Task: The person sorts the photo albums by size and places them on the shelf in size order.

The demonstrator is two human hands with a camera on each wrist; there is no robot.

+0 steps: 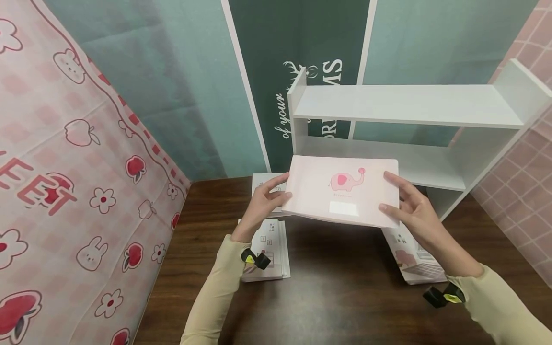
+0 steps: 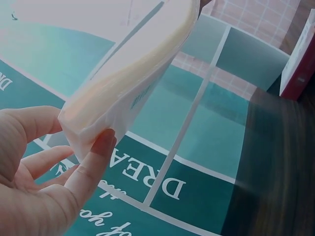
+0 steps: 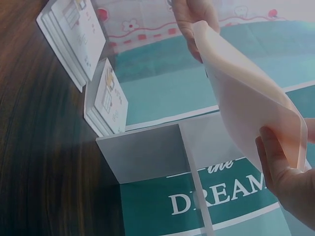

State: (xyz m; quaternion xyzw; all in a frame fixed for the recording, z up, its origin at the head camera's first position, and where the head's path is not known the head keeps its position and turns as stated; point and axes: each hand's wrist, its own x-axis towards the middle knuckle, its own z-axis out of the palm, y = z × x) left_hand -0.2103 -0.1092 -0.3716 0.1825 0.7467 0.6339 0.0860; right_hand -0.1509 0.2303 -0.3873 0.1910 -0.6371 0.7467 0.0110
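Observation:
A pale pink notebook (image 1: 315, 187) with an elephant and a blank label box on its cover is held up above the table, in front of the white shelf (image 1: 401, 103). My left hand (image 1: 268, 199) pinches its left end. At the opposite end, my right hand (image 1: 409, 203) grips it with the thumb on the cover side. The left wrist view shows the cream page edges of the notebook (image 2: 142, 64), slightly bowed. Seen from the right wrist, the notebook (image 3: 246, 103) also bends between both hands.
Stacked white books (image 1: 267, 251) lie on the dark wood table (image 1: 323, 297) at left, with another stack (image 1: 265, 179) behind. More books (image 1: 416, 261) lie under my right hand. Printed cloth (image 1: 99, 201) hangs at left; a pink tiled wall (image 1: 517, 191) stands at right.

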